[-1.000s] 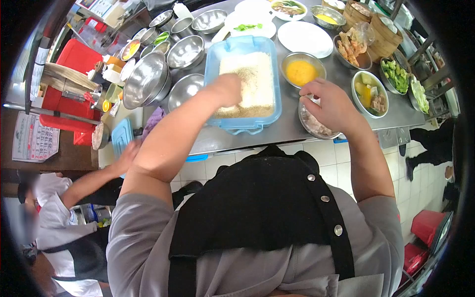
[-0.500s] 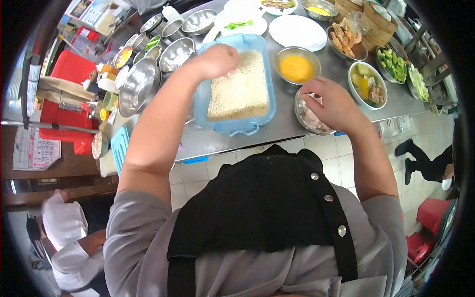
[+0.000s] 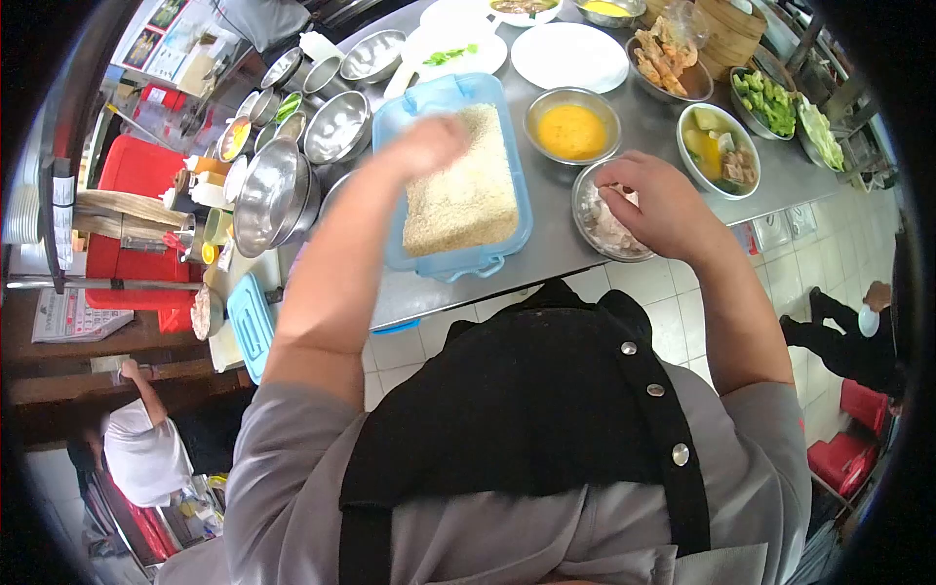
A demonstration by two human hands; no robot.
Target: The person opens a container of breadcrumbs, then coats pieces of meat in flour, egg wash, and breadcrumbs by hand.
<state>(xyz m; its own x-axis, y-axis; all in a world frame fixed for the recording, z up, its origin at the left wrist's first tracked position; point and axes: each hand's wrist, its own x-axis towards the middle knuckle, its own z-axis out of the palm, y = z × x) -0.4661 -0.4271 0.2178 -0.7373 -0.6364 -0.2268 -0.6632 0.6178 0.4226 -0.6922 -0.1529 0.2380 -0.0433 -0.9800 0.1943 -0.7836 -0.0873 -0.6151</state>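
My left hand (image 3: pixel 436 146) is over the left part of a light blue plastic container (image 3: pixel 524 210) that holds pale breadcrumbs (image 3: pixel 463 190). Motion smears its fingers, so I cannot tell whether they grip anything. On the right, my right hand (image 3: pixel 648 200) hovers over a metal bowl (image 3: pixel 583 226) of pale, raw-looking meat pieces (image 3: pixel 614 232). Its thumb and index finger are curved, with a gap between them; the other fingers are partly hidden. Just behind that bowl stands a metal bowl of beaten egg (image 3: pixel 571 133).
A white plate (image 3: pixel 569 57), a bowl of fried food (image 3: pixel 665 60), a bowl of cut vegetables (image 3: pixel 720 146) and greens (image 3: pixel 765 102) stand behind and right. Several metal bowls (image 3: pixel 336 127) crowd the left. Other people (image 3: pixel 146 448) are off to both sides.
The whole view has shifted slightly. My left hand stays over the breadcrumbs and is now blurred by motion. My right hand keeps nearly the same pose over the meat bowl.
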